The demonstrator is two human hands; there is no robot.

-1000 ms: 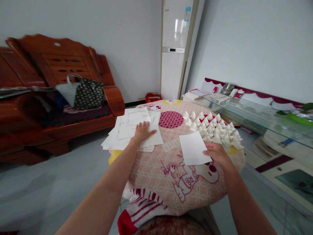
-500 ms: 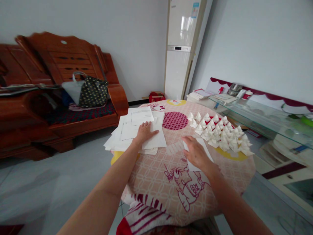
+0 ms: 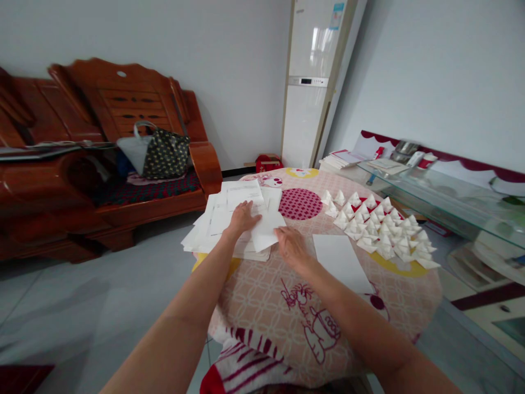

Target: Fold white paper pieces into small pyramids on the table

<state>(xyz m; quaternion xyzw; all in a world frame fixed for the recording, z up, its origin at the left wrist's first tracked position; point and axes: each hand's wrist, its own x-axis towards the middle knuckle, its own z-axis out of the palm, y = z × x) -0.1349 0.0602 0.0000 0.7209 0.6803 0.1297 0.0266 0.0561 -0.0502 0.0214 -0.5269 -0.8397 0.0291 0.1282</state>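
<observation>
My left hand (image 3: pixel 243 217) lies flat, fingers spread, on a loose pile of white paper sheets (image 3: pixel 213 227) at the left edge of a round table covered with a pink cartoon cloth (image 3: pixel 287 284). My right hand (image 3: pixel 290 245) rests palm down at the pile's right edge, its fingertips on the corner of the top sheet (image 3: pixel 268 232). A single white sheet (image 3: pixel 340 261) lies free on the cloth to the right of that hand. Beyond it stand several small folded white paper pyramids (image 3: pixel 379 227) in rows.
A carved wooden bench (image 3: pixel 82 164) with a dark spotted handbag (image 3: pixel 162 156) stands at the left. A tall white air conditioner (image 3: pixel 311 82) fills the corner. A glass-topped cabinet (image 3: pixel 443 191) with papers and a metal bowl runs along the right wall. Grey floor lies between.
My right hand let go of the single sheet and moved left across the cloth to the paper pile. The left hand stayed on the pile. The view shifted slightly left.
</observation>
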